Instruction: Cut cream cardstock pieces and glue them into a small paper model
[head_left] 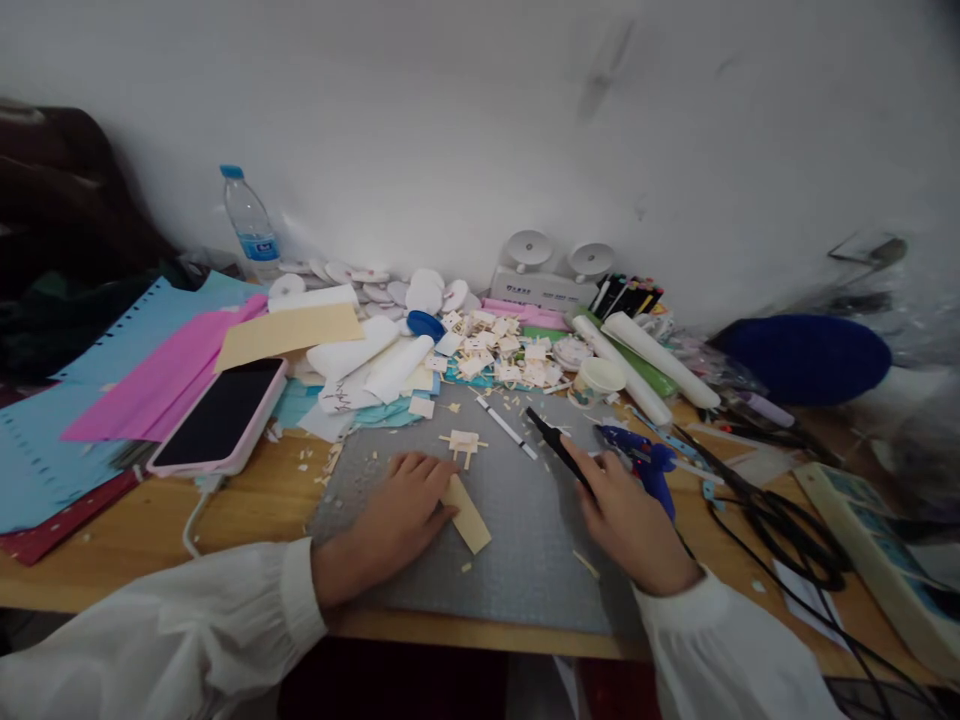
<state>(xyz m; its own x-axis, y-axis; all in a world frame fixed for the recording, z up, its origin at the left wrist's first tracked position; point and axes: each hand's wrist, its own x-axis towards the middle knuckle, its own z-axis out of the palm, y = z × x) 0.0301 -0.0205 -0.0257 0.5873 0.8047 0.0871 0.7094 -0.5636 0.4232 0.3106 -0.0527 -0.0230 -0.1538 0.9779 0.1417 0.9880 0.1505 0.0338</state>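
My left hand [401, 515] rests on the grey cutting mat [540, 570], with its index finger and thumb on the left edge of a pale yellow paper strip [469, 515]. Just beyond those fingertips lies a small cream paper figure [463, 442] with thin arms and legs. My right hand [619, 510] is closed around a slim black tool [559, 445] that looks like a craft knife, its tip pointing away to the left. Between the hands, farther back, lies a white pen [506, 427] with black bands.
Behind the mat are a heap of similar paper figures [499, 350] and white discs [424, 293]. A phone [221, 415] and coloured sheets [165, 375] lie left. At right are a paper cup [598, 380], blue glue gun [641, 455], black scissors [795, 535] and power strip [877, 570].
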